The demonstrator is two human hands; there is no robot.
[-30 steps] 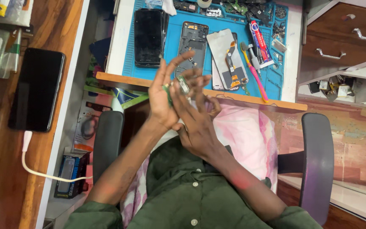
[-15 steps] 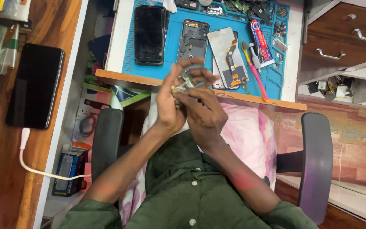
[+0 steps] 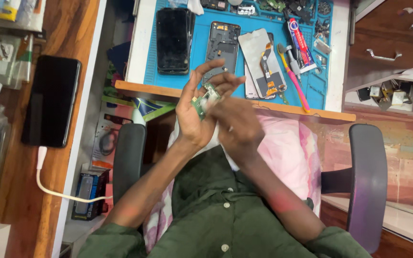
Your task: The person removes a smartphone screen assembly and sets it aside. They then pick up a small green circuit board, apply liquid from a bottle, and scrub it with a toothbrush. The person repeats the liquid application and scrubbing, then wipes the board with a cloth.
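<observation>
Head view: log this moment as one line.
left hand: holds small green circuit board | right hand: fingers on board | behind: blue mat, black phone, opened phone frame

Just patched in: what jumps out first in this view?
Both hands, left hand and right hand, meet above the lap around a small green circuit board. Behind them lies a blue work mat with a dark phone and opened phone parts. Another black phone charges at far left.

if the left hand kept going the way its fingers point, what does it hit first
Probably the opened phone frame on the blue mat; the left hand, holding a small green circuit board, points there, though height is unclear.
</observation>
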